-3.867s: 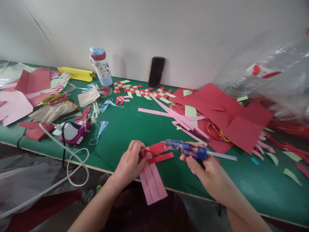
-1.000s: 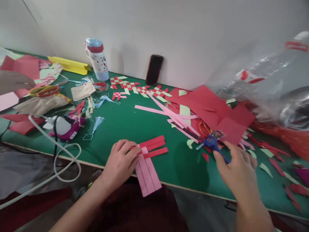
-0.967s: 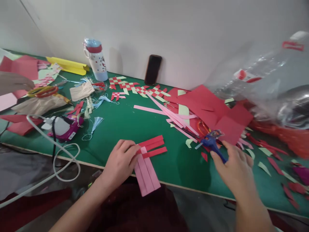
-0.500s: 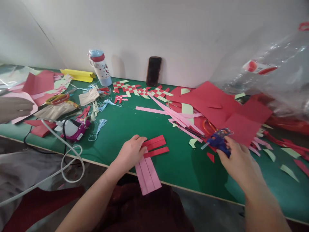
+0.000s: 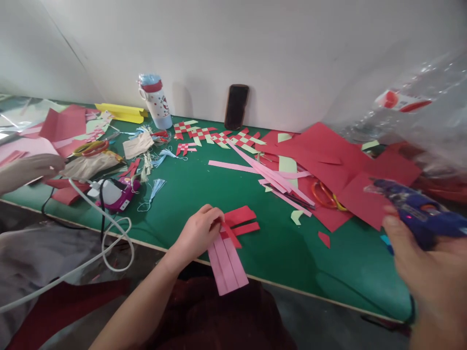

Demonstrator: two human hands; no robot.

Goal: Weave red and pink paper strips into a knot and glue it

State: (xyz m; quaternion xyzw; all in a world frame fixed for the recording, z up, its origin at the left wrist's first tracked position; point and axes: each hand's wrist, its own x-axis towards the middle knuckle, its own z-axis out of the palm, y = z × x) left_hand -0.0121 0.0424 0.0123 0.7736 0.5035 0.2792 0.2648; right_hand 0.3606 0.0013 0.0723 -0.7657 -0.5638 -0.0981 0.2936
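My left hand [image 5: 200, 231] pinches the joined red strips [image 5: 242, 221] and pink strips [image 5: 228, 265] at the table's front edge. The pink piece, slit lengthwise, hangs over that edge, while the red ones point right and one red strip is folded down across the pink. At the far right, my right hand [image 5: 423, 257] is wrapped round a blue glue gun [image 5: 419, 206], its nozzle pointing left and a small red light showing on its body.
Scissors [image 5: 324, 194], pink strips [image 5: 270, 172] and red sheets [image 5: 314, 146] lie at the right. A phone [image 5: 237, 107] and a bottle [image 5: 156, 102] stand at the wall. Another person's hand [image 5: 36, 167], a purple power strip [image 5: 126, 194] and a white cable [image 5: 120, 226] are at the left.
My right hand has lifted the glue gun and moved it to the right. One red strip at my left hand now folds down over the pink. The other person's hand has shifted slightly.
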